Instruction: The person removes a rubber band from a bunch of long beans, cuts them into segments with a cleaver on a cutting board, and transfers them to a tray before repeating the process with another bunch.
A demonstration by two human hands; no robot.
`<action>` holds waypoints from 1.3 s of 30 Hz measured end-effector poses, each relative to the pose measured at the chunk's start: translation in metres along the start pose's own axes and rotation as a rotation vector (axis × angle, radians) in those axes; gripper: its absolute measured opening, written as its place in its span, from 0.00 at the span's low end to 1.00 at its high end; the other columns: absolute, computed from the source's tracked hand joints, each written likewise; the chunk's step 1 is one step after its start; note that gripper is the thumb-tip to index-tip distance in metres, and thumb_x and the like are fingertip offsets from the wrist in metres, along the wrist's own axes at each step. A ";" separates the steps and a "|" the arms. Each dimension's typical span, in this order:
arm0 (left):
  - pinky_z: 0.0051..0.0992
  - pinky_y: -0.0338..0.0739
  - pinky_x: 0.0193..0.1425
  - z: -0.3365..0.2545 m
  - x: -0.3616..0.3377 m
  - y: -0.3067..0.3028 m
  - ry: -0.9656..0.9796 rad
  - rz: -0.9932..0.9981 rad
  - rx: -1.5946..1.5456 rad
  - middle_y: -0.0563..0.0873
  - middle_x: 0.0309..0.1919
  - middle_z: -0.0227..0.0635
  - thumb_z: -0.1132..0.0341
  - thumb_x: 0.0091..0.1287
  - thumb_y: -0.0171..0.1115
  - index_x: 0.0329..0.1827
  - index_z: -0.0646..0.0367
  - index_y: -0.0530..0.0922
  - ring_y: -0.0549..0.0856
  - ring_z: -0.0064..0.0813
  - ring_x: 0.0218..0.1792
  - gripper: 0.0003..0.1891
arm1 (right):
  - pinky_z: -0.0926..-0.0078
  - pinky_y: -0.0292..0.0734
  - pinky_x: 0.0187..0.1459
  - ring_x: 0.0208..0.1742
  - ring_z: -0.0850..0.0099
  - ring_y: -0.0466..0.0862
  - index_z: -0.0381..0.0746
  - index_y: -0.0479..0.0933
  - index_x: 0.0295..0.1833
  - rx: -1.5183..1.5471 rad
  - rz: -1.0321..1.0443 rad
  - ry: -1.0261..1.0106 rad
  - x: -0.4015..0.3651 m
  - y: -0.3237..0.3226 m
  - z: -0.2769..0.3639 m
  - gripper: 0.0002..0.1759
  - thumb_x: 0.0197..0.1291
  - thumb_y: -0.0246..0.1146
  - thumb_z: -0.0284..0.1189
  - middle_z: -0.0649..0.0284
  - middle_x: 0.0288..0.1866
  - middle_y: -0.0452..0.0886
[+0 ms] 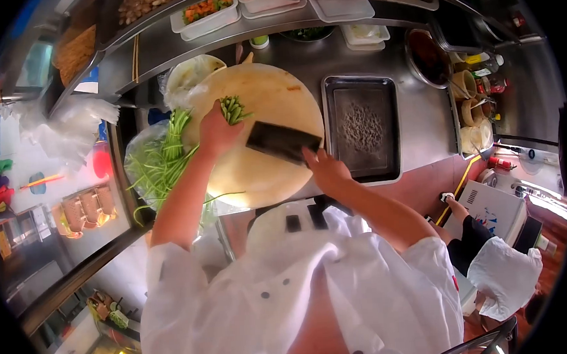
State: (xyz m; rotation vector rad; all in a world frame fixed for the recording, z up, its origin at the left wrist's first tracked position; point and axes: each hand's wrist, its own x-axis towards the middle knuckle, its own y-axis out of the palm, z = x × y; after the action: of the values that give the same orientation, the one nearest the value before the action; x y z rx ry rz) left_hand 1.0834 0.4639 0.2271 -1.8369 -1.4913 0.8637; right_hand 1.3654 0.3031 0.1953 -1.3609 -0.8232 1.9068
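Note:
My left hand (220, 130) is closed around a bunch of thin green vegetable stems (232, 109) on the round cutting board (266, 82). Their cut ends stick out past the fingers, toward the board's middle. In my right hand (329, 172) is a cleaver (283, 142), gripped near the board's right edge. Its broad dark blade lies over the board, a little right of the stems and apart from them. More long green stems (160, 154) rest at the board's left edge, partly on a plastic bag.
Right of the board lies a metal tray (365, 163) with a small greyish heap. A bowl of dark sauce (428, 57) and several seasoning containers (469, 113) stand farther right. White tubs of chopped vegetables (206, 15) line the back shelf. Another person (503, 271) is at lower right.

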 end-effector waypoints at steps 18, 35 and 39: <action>0.56 0.49 0.85 -0.004 0.025 0.073 0.087 0.281 0.539 0.63 0.80 0.59 0.22 0.48 0.72 0.82 0.73 0.55 0.57 0.56 0.83 0.72 | 0.44 0.78 0.40 0.39 0.35 0.84 0.33 0.75 0.47 0.724 -0.448 0.248 -0.067 -0.017 -0.035 0.16 0.74 0.65 0.38 0.41 0.34 0.84; 0.63 0.41 0.85 0.001 -0.010 0.103 0.184 0.341 0.766 0.51 0.87 0.57 0.18 0.54 0.63 0.86 0.73 0.45 0.48 0.53 0.87 0.74 | 0.42 0.83 0.40 0.38 0.40 0.87 0.37 0.72 0.50 0.373 -0.458 0.271 0.053 -0.023 -0.012 0.19 0.78 0.57 0.45 0.43 0.38 0.87; 0.62 0.43 0.85 -0.013 -0.012 0.095 0.121 0.372 0.812 0.53 0.86 0.57 0.18 0.53 0.63 0.86 0.73 0.48 0.51 0.53 0.87 0.74 | 0.43 0.84 0.43 0.41 0.41 0.88 0.36 0.72 0.51 0.350 -0.493 0.229 0.059 -0.004 0.004 0.18 0.78 0.56 0.43 0.43 0.43 0.86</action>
State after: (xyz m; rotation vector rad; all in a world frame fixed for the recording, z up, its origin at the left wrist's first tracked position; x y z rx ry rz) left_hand 1.1471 0.4346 0.1605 -1.4967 -0.5663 1.2677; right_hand 1.3476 0.3523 0.1672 -1.0221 -0.6052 1.4016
